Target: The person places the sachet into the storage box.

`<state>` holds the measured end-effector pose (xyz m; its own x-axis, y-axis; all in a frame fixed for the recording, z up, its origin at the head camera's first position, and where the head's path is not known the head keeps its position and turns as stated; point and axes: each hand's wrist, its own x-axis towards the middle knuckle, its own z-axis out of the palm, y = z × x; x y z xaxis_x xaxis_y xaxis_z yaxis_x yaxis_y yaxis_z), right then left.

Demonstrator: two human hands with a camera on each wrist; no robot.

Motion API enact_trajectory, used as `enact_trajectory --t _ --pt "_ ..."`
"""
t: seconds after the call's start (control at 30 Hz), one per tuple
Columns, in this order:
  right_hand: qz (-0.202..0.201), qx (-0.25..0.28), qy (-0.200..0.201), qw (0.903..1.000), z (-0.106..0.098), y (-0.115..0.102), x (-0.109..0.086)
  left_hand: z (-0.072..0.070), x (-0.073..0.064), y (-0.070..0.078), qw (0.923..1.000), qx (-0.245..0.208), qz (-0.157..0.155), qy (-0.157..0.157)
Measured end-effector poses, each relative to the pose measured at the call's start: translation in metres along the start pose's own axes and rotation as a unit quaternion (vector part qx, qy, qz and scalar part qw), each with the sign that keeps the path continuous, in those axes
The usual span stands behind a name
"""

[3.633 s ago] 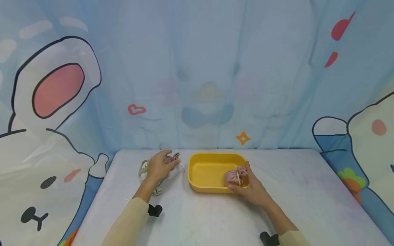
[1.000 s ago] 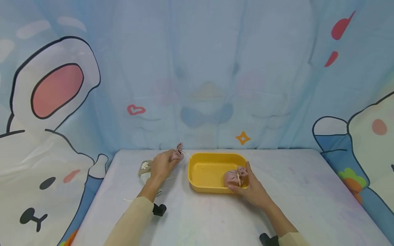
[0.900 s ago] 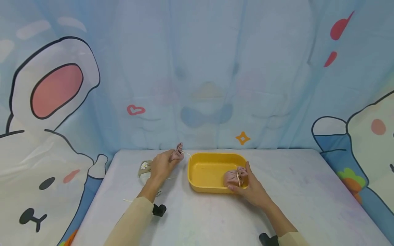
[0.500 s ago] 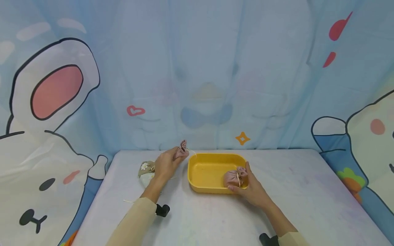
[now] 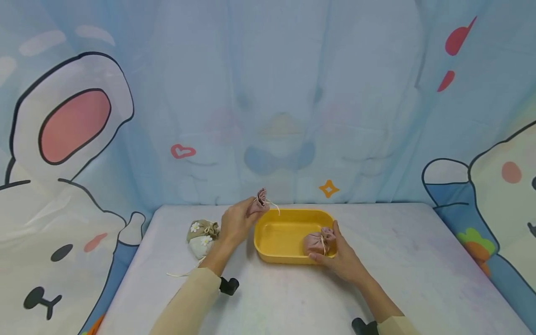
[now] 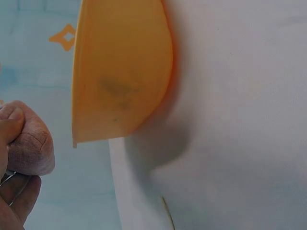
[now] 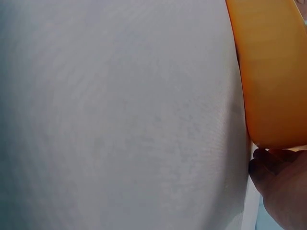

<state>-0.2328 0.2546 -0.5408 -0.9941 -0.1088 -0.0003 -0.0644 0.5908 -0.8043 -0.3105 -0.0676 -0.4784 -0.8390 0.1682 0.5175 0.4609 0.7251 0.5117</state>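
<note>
Since the earlier head frame, the raised pouch (image 5: pixel 257 206) has shifted right and slightly up. It sits pinched between thumb and fingers of the left hand (image 5: pixel 235 222), gathered neck up and leaning right, string trailing toward the tray (image 5: pixel 272 258). Left wrist view: pouch above rim level, apart from the tray, by its far left corner; left hand nearer. Right hand (image 5: pixel 346 258) grips the tray's near right corner, beside a second pink pouch (image 5: pixel 314 244) inside. Green pouch (image 5: pixel 197 227) and white pouch (image 5: pixel 199 246) on the table (image 5: pixel 276 298), left of the left wrist

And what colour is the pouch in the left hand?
The drawstring pouch is dusty pink, clearest in the head view.
</note>
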Motion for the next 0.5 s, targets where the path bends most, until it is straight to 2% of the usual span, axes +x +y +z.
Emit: enact_trajectory --t 0.37,0.5 --pt "0.004 -0.003 0.0 1.0 0.0 0.0 0.0 0.009 0.004 0.01 0.9998 0.0 0.02 0.004" --pt "0.012 -0.005 0.0 0.9999 0.0 0.0 0.001 0.013 0.004 0.017 0.9995 -0.011 0.03 -0.008"
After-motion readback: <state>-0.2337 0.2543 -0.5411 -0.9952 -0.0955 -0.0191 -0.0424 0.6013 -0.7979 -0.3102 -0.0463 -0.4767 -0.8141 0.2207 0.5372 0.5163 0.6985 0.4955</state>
